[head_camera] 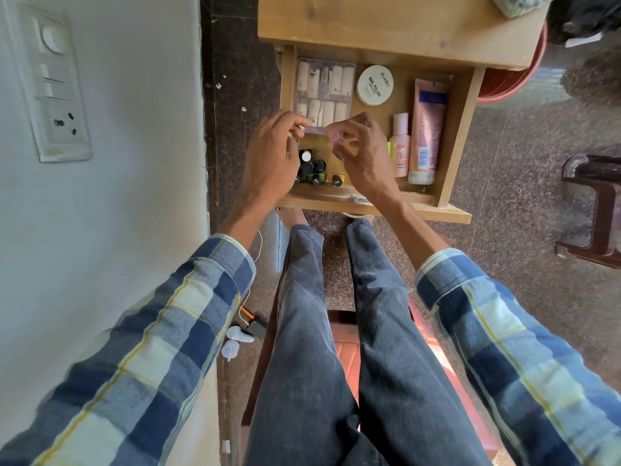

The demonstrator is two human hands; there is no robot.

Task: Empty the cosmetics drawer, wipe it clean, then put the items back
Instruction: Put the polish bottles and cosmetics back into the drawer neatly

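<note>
The pale open drawer (460, 129) and the small table top (386, 21) above it look like matt, unvarnished wood with visible grain and knots. Inside lie a clear glossy plastic case of white nail tips (324, 92), a round cream jar with a smooth matt lid (375, 85), a pink squeeze tube of soft-sheen plastic (426, 129), and small dark bottles with shiny caps (314, 168). The checked blue-and-cream shirt sleeves (151, 348) are soft woven cloth, the grey trousers (309, 331) coarse denim, and the speckled floor (524, 196) looks like polished stone.

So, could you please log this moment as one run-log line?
wooden drawer: open, items inside | right hand: pinching small pink round piece | left hand: over dark nail-polish bottles
</note>
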